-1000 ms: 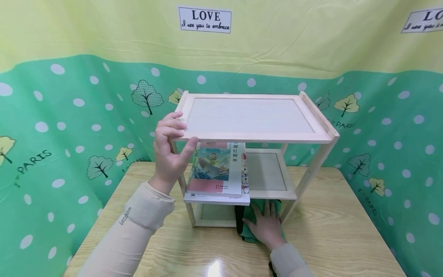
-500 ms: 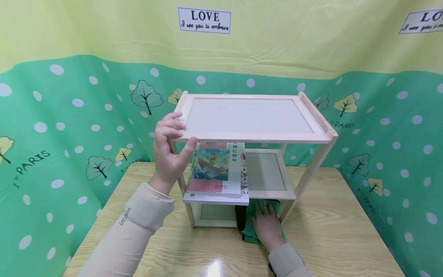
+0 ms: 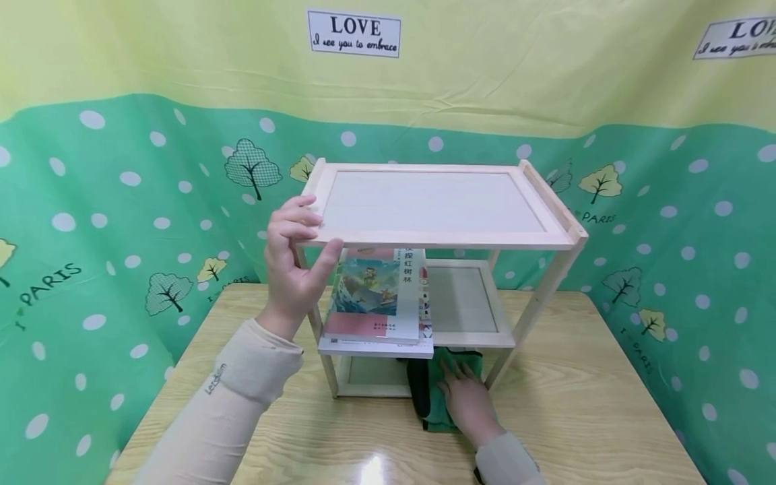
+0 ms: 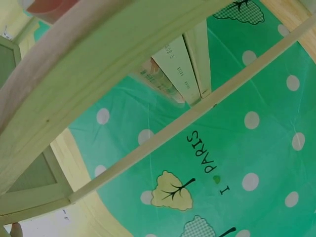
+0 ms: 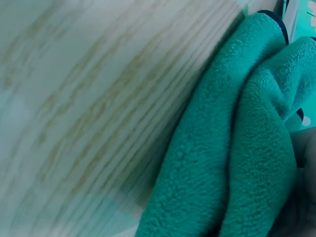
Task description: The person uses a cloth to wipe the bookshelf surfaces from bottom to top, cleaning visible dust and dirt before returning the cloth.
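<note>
A pale three-tier wooden shelf (image 3: 548, 316) stands on the table. My left hand (image 3: 294, 263) grips its upper left front corner, fingers over the top board and thumb at the front edge. Low on the right, my right hand (image 3: 469, 401) lies with extended fingers on a green cloth (image 3: 438, 404) with a black part along its left side. The cloth reaches from the bottom tier out over the front edge; its far part is hidden beneath the middle tier. The right wrist view shows the fluffy cloth (image 5: 207, 148) in thick folds beside the dark edge of the hand (image 5: 306, 158).
Stacked books (image 3: 370, 323) lie on the left of the middle tier, jutting past its front edge. The light wood table (image 3: 254, 431) extends around the shelf. A green and yellow printed curtain (image 3: 182, 135) hangs behind and at both sides.
My right hand and the cloth have shifted slightly, and the cloth's black part now spreads further left. My left hand keeps its place on the shelf corner. The head view has turned a little.
</note>
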### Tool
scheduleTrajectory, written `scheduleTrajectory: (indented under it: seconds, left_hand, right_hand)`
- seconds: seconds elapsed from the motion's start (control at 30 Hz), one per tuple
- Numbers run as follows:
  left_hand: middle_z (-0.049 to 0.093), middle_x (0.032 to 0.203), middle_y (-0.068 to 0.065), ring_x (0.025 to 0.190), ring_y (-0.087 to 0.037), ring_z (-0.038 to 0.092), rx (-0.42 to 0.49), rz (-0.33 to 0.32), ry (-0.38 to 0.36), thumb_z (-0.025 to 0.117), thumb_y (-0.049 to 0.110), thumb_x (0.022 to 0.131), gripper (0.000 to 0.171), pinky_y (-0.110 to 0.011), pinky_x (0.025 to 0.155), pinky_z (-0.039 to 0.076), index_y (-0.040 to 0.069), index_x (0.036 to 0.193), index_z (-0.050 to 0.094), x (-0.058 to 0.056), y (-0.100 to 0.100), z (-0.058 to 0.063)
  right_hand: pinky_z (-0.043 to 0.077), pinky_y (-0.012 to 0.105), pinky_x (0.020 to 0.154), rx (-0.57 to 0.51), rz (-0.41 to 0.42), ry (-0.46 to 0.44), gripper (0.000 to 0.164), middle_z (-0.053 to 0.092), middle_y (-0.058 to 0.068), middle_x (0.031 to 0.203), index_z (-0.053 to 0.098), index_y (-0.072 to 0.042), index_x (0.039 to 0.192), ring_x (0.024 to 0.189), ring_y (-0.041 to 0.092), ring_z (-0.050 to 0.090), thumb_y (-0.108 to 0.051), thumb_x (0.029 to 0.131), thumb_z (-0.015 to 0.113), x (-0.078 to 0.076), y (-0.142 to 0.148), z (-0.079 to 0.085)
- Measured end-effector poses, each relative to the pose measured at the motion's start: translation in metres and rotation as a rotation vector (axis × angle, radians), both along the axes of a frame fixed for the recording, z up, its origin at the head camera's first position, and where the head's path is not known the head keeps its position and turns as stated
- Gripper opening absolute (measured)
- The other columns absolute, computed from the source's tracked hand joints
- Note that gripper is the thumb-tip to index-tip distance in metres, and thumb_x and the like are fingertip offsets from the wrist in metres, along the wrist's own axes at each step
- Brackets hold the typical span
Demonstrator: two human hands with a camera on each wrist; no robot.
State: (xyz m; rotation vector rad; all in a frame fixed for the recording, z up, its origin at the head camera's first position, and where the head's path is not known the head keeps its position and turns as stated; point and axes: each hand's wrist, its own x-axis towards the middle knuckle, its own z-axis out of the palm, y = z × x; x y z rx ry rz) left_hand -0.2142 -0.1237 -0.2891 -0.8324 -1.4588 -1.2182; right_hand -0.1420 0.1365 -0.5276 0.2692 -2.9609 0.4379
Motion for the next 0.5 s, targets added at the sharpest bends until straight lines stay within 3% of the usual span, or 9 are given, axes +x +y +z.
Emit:
scheduleTrajectory:
  seconds: [0.3,0.5]
  left_hand:
    - [0.055,0.104,0.004,0.12,-0.03,0.053,0.007,-0.011,0.005,0.068,0.039,0.09,0.052,-0.051,0.112,0.04,-0.006,0.086,0.042,0.0,0.001,0.001]
    - [0.055,0.104,0.004,0.12,-0.029,0.053,0.006,-0.007,0.001,0.067,0.04,0.09,0.053,-0.051,0.111,0.041,-0.006,0.086,0.042,0.0,0.001,0.0]
  right_hand:
    - [0.041,0.067,0.105,-0.216,0.121,-0.117,0.038,0.057,0.021,0.139,0.064,-0.008,0.131,0.13,0.052,0.047,-0.016,0.094,0.065,0.003,0.009,0.005]
    - [0.037,0.069,0.108,-0.239,0.158,-0.182,0.049,0.054,0.019,0.144,0.062,-0.011,0.134,0.135,0.052,0.041,-0.023,0.087,0.074,0.001,0.013,0.002]
